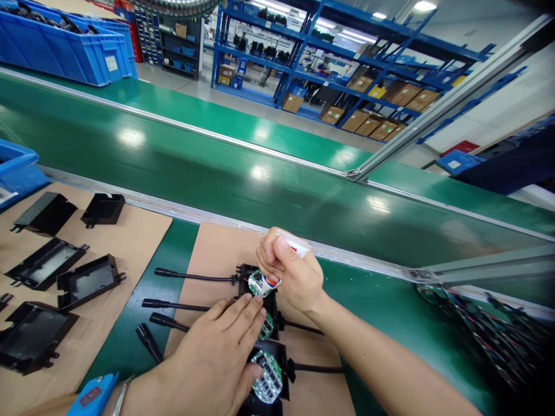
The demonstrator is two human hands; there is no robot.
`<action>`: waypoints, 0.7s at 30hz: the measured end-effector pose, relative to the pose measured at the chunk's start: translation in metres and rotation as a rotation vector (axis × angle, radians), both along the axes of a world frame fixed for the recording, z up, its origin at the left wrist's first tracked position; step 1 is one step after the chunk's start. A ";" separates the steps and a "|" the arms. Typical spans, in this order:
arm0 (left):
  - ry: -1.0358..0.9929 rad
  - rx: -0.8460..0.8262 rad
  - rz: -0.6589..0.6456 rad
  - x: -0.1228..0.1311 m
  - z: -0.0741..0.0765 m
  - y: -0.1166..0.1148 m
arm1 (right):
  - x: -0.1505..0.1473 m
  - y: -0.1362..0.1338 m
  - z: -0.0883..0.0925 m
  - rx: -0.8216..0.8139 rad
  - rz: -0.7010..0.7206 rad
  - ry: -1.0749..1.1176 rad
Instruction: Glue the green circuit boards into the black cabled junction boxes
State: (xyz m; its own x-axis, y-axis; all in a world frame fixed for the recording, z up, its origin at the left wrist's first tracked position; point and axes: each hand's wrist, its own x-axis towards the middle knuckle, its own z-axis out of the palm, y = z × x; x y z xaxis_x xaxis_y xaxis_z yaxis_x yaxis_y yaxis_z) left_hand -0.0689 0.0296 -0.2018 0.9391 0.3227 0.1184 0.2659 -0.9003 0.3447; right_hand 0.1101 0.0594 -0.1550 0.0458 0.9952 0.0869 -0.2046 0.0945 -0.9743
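Observation:
My right hand (290, 268) is wrapped round a white squeeze tube (298, 247) with red, orange and blue print. Its lower end points down at a round green circuit board (255, 282) in the farthest black housing (246, 270). Stretched flat, my left hand (217, 346) rests over the row of housings, its fingertips by that board. Part of a second circuit board (266, 326) shows beyond the fingers. Near the left thumb, a third circuit board (267, 377) lies in a nearer housing. Black cables with plugs (162, 304) stick out on both sides of the row.
Several open black housings (91, 280) lie on cardboard at the left. A blue bin (17, 167) stands behind them. Beyond the bench runs a green conveyor (208, 156) with a metal edge. A bundle of wires (485, 329) lies at the right, below a metal post (433, 98).

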 end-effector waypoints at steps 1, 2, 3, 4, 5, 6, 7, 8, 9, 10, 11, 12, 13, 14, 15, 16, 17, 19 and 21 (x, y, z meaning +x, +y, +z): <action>-0.001 0.002 0.001 0.000 0.000 0.000 | 0.001 -0.001 0.000 -0.001 -0.002 -0.004; -0.001 0.004 0.003 0.000 0.001 0.001 | 0.002 -0.002 0.000 0.004 -0.006 -0.008; -0.001 0.005 0.003 0.000 0.001 0.001 | 0.003 -0.003 0.001 0.007 -0.011 -0.015; 0.002 0.006 0.005 0.000 0.002 0.002 | 0.004 -0.004 0.001 0.017 -0.018 -0.022; 0.003 0.007 0.005 0.000 0.002 0.002 | 0.006 -0.004 0.001 0.029 -0.024 -0.028; 0.003 0.007 0.003 0.000 0.003 0.002 | 0.008 -0.004 0.001 0.043 -0.027 -0.032; 0.004 0.007 0.002 0.000 0.003 0.002 | 0.010 -0.004 0.001 0.056 -0.028 -0.035; 0.004 0.007 0.001 0.000 0.004 0.001 | 0.012 -0.003 0.001 0.066 -0.027 -0.034; 0.005 0.007 0.000 -0.001 0.003 0.001 | 0.013 -0.002 0.001 0.074 -0.026 -0.032; 0.005 0.008 0.000 -0.001 0.003 0.001 | 0.014 -0.001 0.001 0.079 -0.025 -0.029; 0.005 0.009 -0.003 -0.001 0.003 0.000 | 0.015 0.000 0.001 0.080 -0.023 -0.026; 0.007 0.012 -0.005 -0.001 0.003 0.000 | 0.015 0.001 0.001 0.084 -0.024 -0.022; 0.008 0.016 -0.006 -0.001 0.003 0.000 | 0.015 0.002 0.000 0.088 -0.026 -0.021; 0.008 0.021 -0.009 -0.001 0.003 0.000 | 0.014 0.003 0.000 0.091 -0.029 -0.019; 0.011 0.024 -0.009 -0.001 0.003 0.001 | 0.013 0.004 -0.001 0.096 -0.035 -0.019; 0.011 0.028 -0.008 -0.001 0.003 0.001 | 0.012 0.005 -0.001 0.099 -0.041 -0.019; 0.012 0.031 -0.006 -0.001 0.003 0.001 | 0.012 0.006 -0.002 0.101 -0.047 -0.019; 0.011 0.037 -0.007 0.000 0.002 0.001 | 0.010 0.007 -0.004 0.105 -0.052 -0.017; 0.005 0.046 -0.007 0.000 0.000 0.001 | 0.010 0.009 -0.006 0.117 -0.049 -0.020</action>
